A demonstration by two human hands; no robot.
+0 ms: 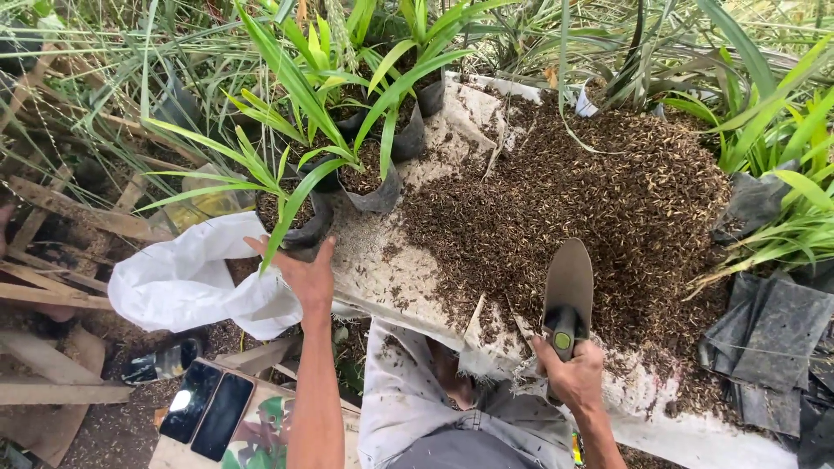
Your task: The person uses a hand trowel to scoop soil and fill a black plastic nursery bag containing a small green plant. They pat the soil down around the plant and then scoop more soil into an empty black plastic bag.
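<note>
My left hand [301, 272] is spread open beside a black grow bag [306, 227] holding a green seedling, its fingers touching the bag's lower edge. My right hand [569, 371] grips the handle of a garden trowel [569, 285] whose blade points up toward a large pile of dark husk-like planting mix [608, 191]. The pile lies on a white woven sack sheet [382, 260]. More filled black bags with seedlings [373, 178] stand in a cluster at the sheet's upper left.
A crumpled white sack [187, 278] lies left of my left hand. Two dark phones [207, 410] rest on a board below. Empty black bags [769, 347] are stacked at the right. Wooden slats [52, 287] lie at the left, tall grass surrounds everything.
</note>
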